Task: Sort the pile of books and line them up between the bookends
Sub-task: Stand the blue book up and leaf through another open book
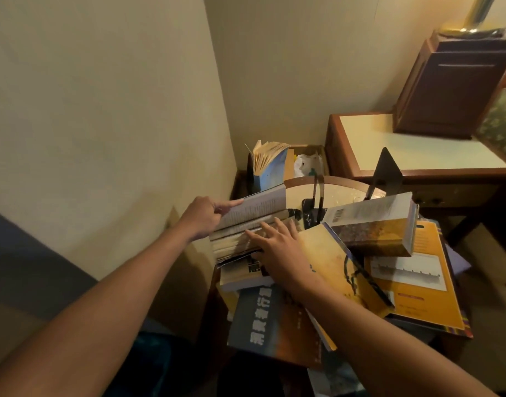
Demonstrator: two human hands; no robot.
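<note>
Book (254,216) sits at the left of the pile (412,282) on the round table (339,190), long axis left to right, page edges facing you, cover lifted. Your left hand (204,216) pinches the cover's left end. Your right hand (277,245) lies flat on the page edges, fingers straight.

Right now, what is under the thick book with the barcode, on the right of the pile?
The thick book lies on a large orange book, its left end overlapping a yellow book. The orange cover's far part is hidden beneath it.
</note>
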